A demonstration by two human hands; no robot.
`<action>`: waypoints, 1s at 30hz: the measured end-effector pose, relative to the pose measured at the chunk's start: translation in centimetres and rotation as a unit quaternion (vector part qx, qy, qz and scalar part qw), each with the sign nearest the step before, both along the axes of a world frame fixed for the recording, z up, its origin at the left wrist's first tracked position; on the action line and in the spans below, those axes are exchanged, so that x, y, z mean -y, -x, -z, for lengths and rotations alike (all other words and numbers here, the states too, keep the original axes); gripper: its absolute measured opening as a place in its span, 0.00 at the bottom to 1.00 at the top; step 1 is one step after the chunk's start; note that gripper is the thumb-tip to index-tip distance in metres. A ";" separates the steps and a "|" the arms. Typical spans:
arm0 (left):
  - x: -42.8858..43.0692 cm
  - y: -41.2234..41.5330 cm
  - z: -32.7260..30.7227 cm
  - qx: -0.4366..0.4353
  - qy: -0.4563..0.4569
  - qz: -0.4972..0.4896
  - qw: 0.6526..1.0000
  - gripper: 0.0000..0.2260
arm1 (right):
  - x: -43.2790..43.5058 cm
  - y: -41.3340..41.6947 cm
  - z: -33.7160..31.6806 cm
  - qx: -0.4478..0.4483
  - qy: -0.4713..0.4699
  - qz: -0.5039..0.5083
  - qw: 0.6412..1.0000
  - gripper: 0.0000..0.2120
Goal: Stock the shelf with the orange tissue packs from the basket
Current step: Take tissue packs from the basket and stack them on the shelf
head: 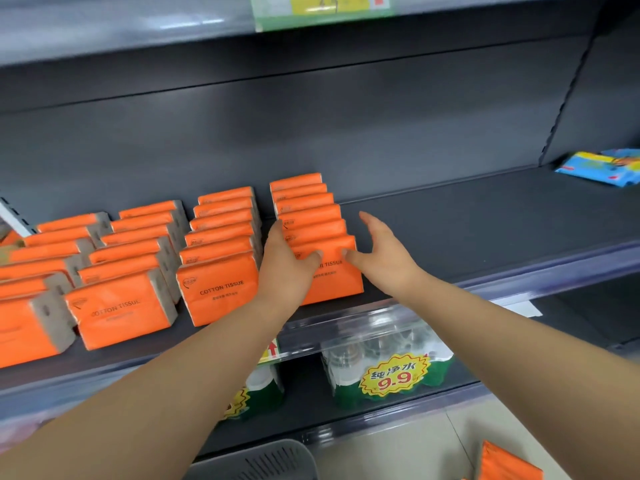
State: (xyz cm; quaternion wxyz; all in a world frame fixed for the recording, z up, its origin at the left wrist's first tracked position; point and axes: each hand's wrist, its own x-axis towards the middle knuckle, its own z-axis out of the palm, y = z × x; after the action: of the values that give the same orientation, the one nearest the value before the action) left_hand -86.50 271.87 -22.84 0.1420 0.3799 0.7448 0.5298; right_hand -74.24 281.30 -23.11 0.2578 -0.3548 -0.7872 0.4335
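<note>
Several rows of orange tissue packs [221, 258] stand upright on the dark shelf [485, 230], filling its left half. My left hand [284, 268] lies against the left side of the rightmost row, its thumb on the face of the front pack [332, 282]. My right hand [384, 251] is at that pack's right side with its fingers spread and straight and its thumb touching the pack's upper right corner. Neither hand is curled round a pack. The grey basket [273, 460] shows at the bottom edge. Another orange pack [505, 462] is at the bottom right.
The right half of the shelf is bare up to a few blue packets [599, 166] at the far right. On the shelf below stand shrink-wrapped water bottles [388, 368] with a yellow price sticker. A higher shelf with a price label [322, 8] overhangs.
</note>
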 end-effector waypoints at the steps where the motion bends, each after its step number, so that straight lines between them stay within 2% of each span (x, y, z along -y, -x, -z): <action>1: 0.2 -0.2 -0.3 -0.017 0.011 0.010 1.000 0.28 | 0.2 -0.3 -0.3 0.013 -0.027 -0.001 1.000 0.35; 4: 1.0 -1.2 -1.2 -0.088 0.075 0.022 0.993 0.31 | 0.9 -1.4 -1.1 0.058 -0.111 0.014 0.992 0.32; 8: 2.8 -2.9 -2.3 -0.212 0.148 0.035 0.965 0.28 | 2.3 -3.4 -1.9 0.124 -0.197 0.031 0.972 0.30; 11: 4.0 -4.6 -3.4 -0.298 0.185 0.050 0.935 0.25 | 3.6 -5.1 -2.6 0.158 -0.223 0.028 0.961 0.29; 15: 5.5 -7.2 -4.6 -0.373 0.224 0.042 0.899 0.24 | 5.5 -7.6 -3.7 0.188 -0.241 0.019 0.952 0.29; 24: 8.7 -11.2 -5.2 -0.450 0.253 0.045 0.855 0.25 | 9.1 -11.5 -5.1 0.221 -0.264 0.010 0.939 0.30; 30: 9.9 -11.1 -5.3 -0.461 0.256 0.065 0.847 0.25 | 10.9 -12.5 -5.5 0.237 -0.251 0.006 0.939 0.31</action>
State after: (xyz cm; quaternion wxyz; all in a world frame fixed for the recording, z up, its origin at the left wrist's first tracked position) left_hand -75.38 261.96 -17.53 -0.0909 0.5782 0.8074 0.0742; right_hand -61.73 270.44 -17.63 0.1469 -0.3761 -0.9064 0.1240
